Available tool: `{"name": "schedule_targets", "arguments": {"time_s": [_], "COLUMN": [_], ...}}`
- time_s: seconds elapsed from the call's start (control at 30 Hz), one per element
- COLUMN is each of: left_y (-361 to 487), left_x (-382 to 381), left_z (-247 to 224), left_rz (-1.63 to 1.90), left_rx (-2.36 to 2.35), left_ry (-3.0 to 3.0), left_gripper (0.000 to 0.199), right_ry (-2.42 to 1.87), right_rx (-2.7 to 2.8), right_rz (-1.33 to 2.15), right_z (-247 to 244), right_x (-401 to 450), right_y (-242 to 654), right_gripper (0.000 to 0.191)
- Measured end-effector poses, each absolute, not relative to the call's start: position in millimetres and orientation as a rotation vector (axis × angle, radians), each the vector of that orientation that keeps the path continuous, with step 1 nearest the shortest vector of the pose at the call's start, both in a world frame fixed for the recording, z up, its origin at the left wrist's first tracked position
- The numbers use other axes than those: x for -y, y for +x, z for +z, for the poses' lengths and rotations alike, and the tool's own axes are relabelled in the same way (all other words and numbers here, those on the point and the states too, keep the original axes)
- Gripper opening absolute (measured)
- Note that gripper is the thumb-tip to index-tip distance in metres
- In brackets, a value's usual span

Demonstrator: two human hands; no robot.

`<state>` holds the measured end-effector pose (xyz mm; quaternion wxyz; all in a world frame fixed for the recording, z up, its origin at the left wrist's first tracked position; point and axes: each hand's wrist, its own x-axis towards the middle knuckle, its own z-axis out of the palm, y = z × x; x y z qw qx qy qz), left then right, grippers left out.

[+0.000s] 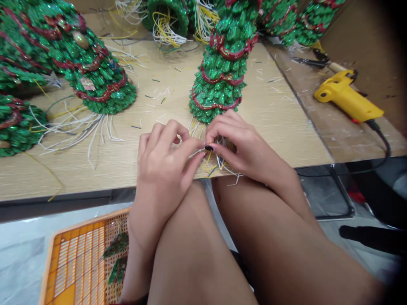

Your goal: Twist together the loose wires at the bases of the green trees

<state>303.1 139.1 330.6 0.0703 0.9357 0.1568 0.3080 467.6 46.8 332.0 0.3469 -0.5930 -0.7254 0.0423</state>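
A green glittered Christmas tree figure (219, 80) with red garlands lies on the table, its base toward me. From that base come thin white, yellow and dark wires (219, 163). Close to the table's front edge, my left hand (167, 156) pinches a white wire between thumb and forefinger. My right hand (237, 140) meets it there, thumb and forefinger closed on the same wire. The fingertips nearly touch, and the exact spot they grip is partly hidden.
More tree figures (104, 80) with trailing wires lie at the left and back. Wire clippings (159, 95) litter the table (152, 123). At right are a yellow corded tool (349, 97) and black-handled pliers (310, 62). An orange basket (79, 254) stands below left, holding small green pieces.
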Motion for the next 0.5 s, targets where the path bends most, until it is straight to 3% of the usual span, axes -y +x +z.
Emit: {"name": "schedule_targets", "arguments": {"time_s": [0.5], "left_y": [305.4], "left_x": [-139.7], "left_z": [329.1], "left_rz": [1.022], "left_rx": [-0.456], "left_ry": [2.725], "left_gripper": [0.011], "right_ry": [-1.561], "right_rx": [1.878], "right_rz": [0.09], "right_z": [332.2], "right_x": [-44.4], "right_y": [468.5], "right_gripper": [0.016]}}
